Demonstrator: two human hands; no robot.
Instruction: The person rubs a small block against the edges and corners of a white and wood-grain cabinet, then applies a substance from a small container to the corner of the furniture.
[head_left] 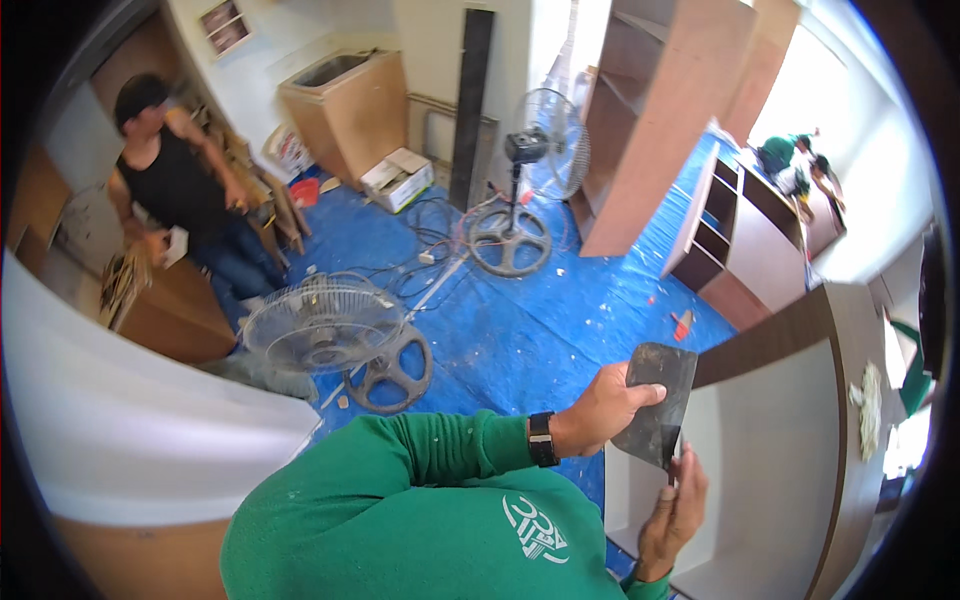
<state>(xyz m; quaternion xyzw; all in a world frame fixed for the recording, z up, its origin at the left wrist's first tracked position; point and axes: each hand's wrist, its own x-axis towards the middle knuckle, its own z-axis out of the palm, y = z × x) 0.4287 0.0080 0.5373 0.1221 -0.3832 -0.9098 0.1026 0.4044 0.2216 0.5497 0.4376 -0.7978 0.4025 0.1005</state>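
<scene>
My left hand (600, 408) grips a dark, flat plate with rounded corners (655, 395), the thumb pressed across its face. A black watch circles that wrist. Just below, my right hand (675, 520) has its fingers and thumb closed around a thin dark piece (672, 468) at the plate's lower corner. What this piece is, and whether it joins the plate, I cannot make out. Both hands are in front of a pale-lined, open cabinet (740, 440) with a brown edge.
Two fans, a tilted one (325, 325) and an upright one (540, 150), stand on blue floor sheeting (480, 340) with loose cables. A person in a black top (170, 170) stands at left. People in green work by a low cabinet (750, 240) at far right. A tall cabinet (660, 110) stands behind.
</scene>
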